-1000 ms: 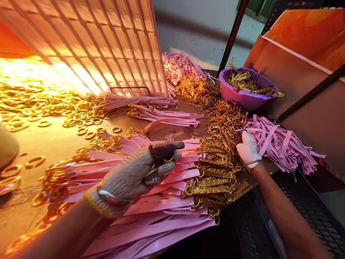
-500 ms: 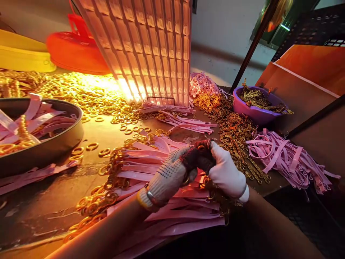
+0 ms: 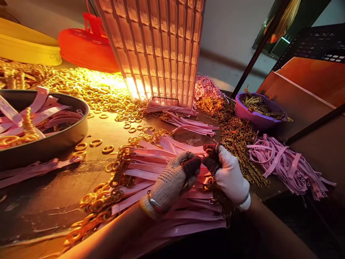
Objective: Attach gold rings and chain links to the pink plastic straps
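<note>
My left hand (image 3: 174,177), in a dotted knit glove with dark fingertips, is closed in a pinch. My right hand (image 3: 230,174), in a white glove with dark fingertips, is closed too. The fingertips nearly meet, and whatever small piece they pinch is hidden. Below both hands lies a thick layer of pink straps (image 3: 147,165), many with gold rings (image 3: 115,196) at their left ends. Short gold chains (image 3: 210,183) hang by the straps' right ends, just under my right hand.
At left a dark round pan (image 3: 78,131) holds straps and rings. Loose gold rings (image 3: 107,93) spread under a red lamp (image 3: 88,48), beside a ribbed panel (image 3: 161,54). Gold chains (image 3: 237,136), a purple basin (image 3: 253,115) and a strap bundle (image 3: 285,162) lie right.
My hands have drawn slightly apart and now sit a little lower in the picture. The view has shifted slightly, so the pan, lamp and panel appear further right.
</note>
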The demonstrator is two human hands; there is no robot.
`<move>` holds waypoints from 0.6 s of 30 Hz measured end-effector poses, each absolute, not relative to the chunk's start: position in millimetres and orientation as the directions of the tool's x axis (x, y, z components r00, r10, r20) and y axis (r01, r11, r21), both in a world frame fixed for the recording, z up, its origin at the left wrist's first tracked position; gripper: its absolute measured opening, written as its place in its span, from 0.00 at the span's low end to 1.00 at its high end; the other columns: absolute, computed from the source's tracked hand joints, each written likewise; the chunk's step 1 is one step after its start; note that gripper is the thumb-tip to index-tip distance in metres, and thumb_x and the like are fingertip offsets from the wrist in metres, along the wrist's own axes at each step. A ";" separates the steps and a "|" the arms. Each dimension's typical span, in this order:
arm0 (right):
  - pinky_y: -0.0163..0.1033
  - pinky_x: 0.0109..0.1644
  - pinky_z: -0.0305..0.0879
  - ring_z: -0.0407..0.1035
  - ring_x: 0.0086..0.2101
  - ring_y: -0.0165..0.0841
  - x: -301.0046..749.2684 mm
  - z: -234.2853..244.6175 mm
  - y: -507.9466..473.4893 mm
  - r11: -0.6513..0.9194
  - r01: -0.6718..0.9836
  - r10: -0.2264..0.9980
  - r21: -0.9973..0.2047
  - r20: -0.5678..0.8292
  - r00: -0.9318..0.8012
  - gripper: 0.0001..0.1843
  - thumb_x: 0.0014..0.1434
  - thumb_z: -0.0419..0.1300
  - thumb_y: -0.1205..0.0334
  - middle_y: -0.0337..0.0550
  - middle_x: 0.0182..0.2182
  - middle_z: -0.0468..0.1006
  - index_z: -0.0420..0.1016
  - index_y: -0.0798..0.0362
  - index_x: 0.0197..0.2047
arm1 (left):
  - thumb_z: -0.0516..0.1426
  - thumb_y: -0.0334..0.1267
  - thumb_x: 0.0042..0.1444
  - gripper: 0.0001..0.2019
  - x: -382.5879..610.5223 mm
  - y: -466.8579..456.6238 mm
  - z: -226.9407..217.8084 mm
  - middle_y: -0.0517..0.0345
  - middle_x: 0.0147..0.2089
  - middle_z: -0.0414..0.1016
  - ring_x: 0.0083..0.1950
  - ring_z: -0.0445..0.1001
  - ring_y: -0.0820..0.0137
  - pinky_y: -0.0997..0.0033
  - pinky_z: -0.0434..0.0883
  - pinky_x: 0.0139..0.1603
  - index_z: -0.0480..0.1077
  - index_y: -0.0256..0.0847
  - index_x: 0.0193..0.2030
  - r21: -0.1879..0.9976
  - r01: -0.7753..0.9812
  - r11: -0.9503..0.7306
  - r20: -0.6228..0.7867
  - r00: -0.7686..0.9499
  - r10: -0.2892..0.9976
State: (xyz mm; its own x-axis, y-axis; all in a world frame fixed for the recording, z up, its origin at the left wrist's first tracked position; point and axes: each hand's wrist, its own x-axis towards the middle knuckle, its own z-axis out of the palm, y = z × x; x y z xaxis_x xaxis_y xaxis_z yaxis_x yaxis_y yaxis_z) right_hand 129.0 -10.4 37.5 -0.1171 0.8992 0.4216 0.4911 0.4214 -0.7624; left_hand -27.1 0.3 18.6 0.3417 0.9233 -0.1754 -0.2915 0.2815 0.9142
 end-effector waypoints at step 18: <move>0.38 0.29 0.52 0.68 0.24 0.35 160.7 36.5 9.7 0.244 0.933 0.909 -0.266 0.397 -0.125 0.04 0.63 0.53 0.64 0.43 0.24 0.75 0.69 0.52 0.38 | 0.55 0.47 0.57 0.14 -7.1 88.4 58.6 0.63 0.17 0.58 0.17 0.53 0.75 0.74 0.50 0.17 0.65 0.42 0.26 0.985 0.169 0.024 -0.115 0.558 0.822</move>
State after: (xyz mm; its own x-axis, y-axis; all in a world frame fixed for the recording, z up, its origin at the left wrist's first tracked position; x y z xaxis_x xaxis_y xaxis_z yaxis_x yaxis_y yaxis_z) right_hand 160.7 9.7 36.5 -0.1248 0.9095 0.3966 0.9327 0.2439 -0.2657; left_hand -7.1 88.4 58.6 0.5575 0.8221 -0.1155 0.1694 0.0235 0.9853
